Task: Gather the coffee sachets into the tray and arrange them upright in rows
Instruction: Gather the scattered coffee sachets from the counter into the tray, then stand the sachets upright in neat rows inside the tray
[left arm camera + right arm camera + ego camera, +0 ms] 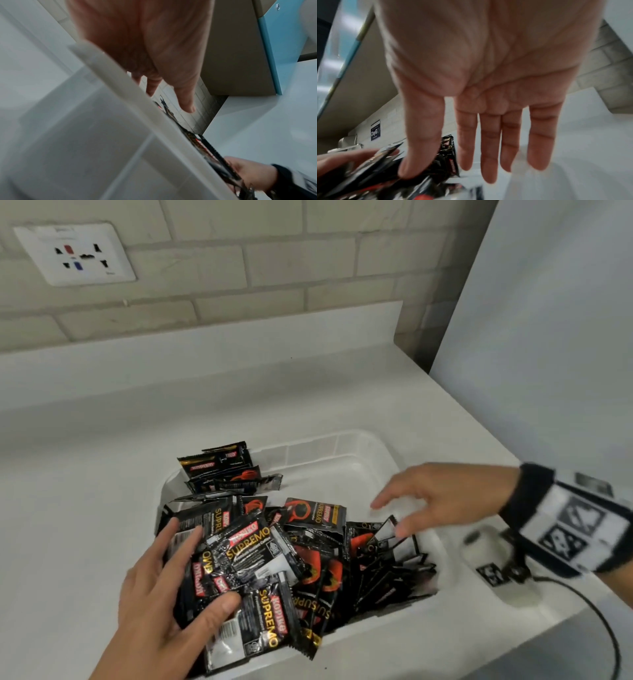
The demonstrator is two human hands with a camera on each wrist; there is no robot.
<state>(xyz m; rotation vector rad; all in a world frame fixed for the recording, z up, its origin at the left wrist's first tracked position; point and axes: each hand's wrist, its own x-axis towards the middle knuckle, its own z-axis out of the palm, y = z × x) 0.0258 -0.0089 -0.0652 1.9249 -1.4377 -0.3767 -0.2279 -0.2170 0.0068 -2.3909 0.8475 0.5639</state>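
Dozens of black sachets (274, 559) are seen heaped loose in a clear tray (346, 446) on a white table (85, 508). Nearly all are lying flat or slanted, overlapping at mixed angles; only a few at the tray's far left corner are propped roughly on edge. The heap is crowded toward the tray's left and near side, while the far right part of the tray floor is left bare.

The left hand (164, 594) is laid on the left of the heap, fingers spread and fairly straight, thumb pressed on a near sachet; whether anything is truly gripped cannot be told. The right hand (442, 498) is held above the tray's right side, fingers extended and parted, nothing in it; in the right wrist view its palm is turned down toward the pile.

From the right hand, the sachets lie to the left and below, and the nearest ones are slanted with long axes running diagonally. The left hand is judged nearer. Gathering looks largely done; standing them in rows is hardly begun.
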